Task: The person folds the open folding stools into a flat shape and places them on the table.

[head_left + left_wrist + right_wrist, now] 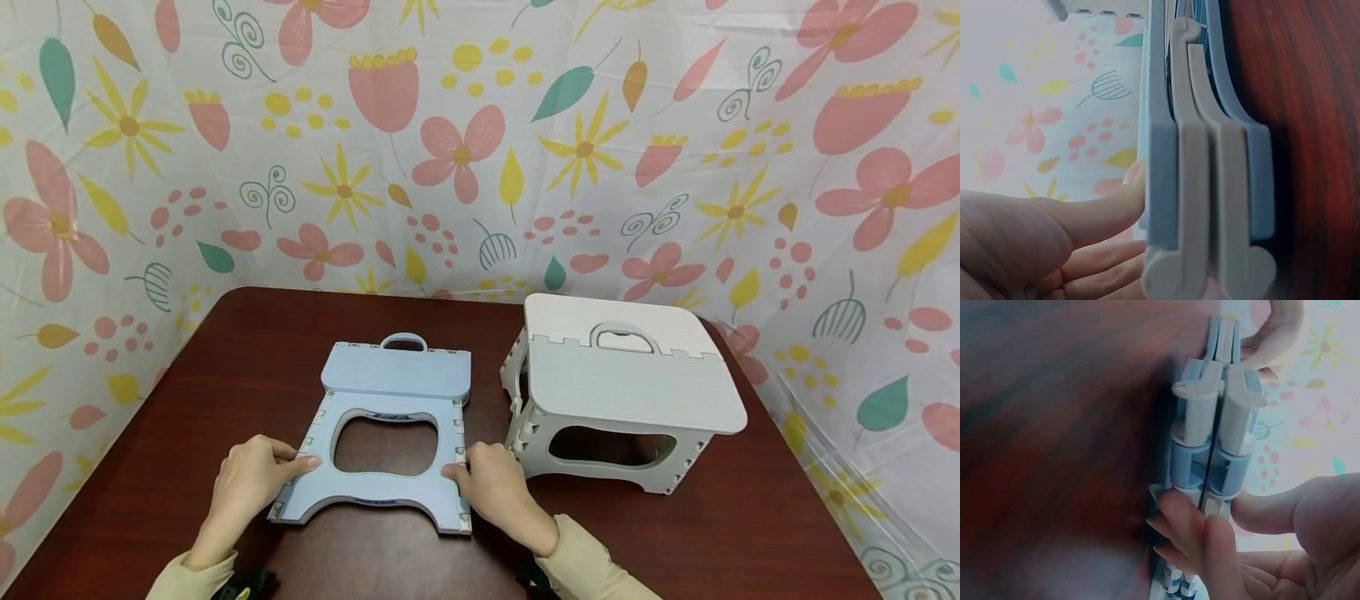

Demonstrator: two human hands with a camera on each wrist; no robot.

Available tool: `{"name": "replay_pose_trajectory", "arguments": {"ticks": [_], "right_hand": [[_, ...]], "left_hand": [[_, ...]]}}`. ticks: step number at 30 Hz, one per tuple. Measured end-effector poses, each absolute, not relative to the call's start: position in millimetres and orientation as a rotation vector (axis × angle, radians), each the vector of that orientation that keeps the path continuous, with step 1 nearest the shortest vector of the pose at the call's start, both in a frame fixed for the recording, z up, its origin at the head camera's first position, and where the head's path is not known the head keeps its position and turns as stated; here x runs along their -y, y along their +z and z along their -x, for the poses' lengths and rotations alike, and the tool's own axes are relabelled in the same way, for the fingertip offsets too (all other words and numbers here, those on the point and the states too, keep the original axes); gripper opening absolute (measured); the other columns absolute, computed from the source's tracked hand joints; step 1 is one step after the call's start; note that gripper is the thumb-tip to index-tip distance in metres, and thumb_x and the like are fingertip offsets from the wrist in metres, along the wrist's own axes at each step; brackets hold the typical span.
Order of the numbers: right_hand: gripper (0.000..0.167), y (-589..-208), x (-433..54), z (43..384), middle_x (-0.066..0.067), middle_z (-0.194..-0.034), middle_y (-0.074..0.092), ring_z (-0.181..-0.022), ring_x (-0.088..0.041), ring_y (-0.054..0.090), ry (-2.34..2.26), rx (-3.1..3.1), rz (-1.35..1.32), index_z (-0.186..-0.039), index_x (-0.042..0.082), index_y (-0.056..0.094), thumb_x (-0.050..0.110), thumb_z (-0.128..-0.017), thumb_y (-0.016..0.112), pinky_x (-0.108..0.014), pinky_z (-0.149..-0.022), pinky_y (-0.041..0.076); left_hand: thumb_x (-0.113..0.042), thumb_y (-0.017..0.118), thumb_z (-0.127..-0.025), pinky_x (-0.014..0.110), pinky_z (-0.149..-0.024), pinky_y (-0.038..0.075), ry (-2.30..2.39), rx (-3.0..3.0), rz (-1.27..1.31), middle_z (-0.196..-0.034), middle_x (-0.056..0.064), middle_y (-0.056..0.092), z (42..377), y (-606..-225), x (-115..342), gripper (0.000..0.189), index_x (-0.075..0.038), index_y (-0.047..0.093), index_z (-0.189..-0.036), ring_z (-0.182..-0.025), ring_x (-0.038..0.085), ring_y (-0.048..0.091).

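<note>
Folded blue stool (396, 372), handle (405, 337) toward curtain (457, 225), long axis front to back, hands (251, 477) (498, 490) gripping both sides

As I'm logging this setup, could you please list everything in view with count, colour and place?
Folded stool: 1, light blue, between the hands
Opened stool: 1, white, right side of table
Table: 1, dark reddish brown, beneath both stools
Backdrop: 1, white with floral print, behind and beside table
Wrist gear: 2, black, near bottom edge
Sleeves: 2, beige, at bottom edge
Left hand: 1, bare, gripping folded stool's left edge
Right hand: 1, bare, gripping folded stool's right edge
</note>
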State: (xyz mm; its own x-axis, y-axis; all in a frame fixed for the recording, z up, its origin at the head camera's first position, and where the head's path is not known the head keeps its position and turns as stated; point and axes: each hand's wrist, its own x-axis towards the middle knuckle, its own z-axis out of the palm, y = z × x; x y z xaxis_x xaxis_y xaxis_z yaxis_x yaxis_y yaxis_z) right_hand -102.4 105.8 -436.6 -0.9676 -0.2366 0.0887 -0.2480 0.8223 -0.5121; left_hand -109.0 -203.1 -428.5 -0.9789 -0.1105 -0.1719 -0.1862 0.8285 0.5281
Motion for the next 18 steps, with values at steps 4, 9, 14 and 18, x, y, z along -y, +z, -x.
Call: {"name": "replay_pose_trajectory", "arguments": {"ticks": [4, 9, 14, 18], "right_hand": [[0.056, -435.6, -105.6, 102.8, 0.009, -0.043, 0.024, -0.037, -0.006, 0.031, 0.804, 2.995, -0.399, -0.049, 0.018, 0.033, 0.033, -0.084, 0.074, -0.021, -0.038, 0.027], [0.055, -434.4, -105.8, 104.0, 0.008, -0.043, 0.027, -0.039, -0.008, 0.033, 0.790, 3.005, -0.394, -0.048, 0.017, 0.035, 0.033, -0.083, 0.074, -0.022, -0.038, 0.029], [0.054, -433.2, -105.2, 104.3, 0.007, -0.044, 0.030, -0.039, -0.008, 0.034, 0.775, 3.024, -0.389, -0.048, 0.017, 0.037, 0.033, -0.084, 0.074, -0.023, -0.038, 0.030], [0.052, -432.6, -105.1, 103.1, 0.006, -0.045, 0.033, -0.040, -0.009, 0.036, 0.753, 3.041, -0.390, -0.049, 0.017, 0.039, 0.033, -0.085, 0.073, -0.023, -0.039, 0.031]], "left_hand": [[-0.042, 0.078, -0.078, 0.031, -0.049, 0.043, 0.832, -2.877, 0.255, -0.079, 0.009, 0.073, 108.3, -428.0, 201.2, 0.043, -0.003, 0.076, -0.096, -0.058, 0.015, 0.058], [-0.041, 0.078, -0.078, 0.031, -0.048, 0.042, 0.813, -2.889, 0.254, -0.080, 0.011, 0.073, 108.0, -426.8, 199.3, 0.042, -0.003, 0.076, -0.096, -0.057, 0.016, 0.058], [-0.042, 0.078, -0.079, 0.031, -0.048, 0.042, 0.806, -2.883, 0.250, -0.082, 0.013, 0.073, 107.8, -425.5, 198.9, 0.044, -0.002, 0.076, -0.096, -0.057, 0.015, 0.057], [-0.045, 0.077, -0.078, 0.032, -0.049, 0.043, 0.801, -2.858, 0.254, -0.083, 0.013, 0.073, 109.0, -425.6, 199.7, 0.047, -0.002, 0.076, -0.098, -0.058, 0.016, 0.058]]}}
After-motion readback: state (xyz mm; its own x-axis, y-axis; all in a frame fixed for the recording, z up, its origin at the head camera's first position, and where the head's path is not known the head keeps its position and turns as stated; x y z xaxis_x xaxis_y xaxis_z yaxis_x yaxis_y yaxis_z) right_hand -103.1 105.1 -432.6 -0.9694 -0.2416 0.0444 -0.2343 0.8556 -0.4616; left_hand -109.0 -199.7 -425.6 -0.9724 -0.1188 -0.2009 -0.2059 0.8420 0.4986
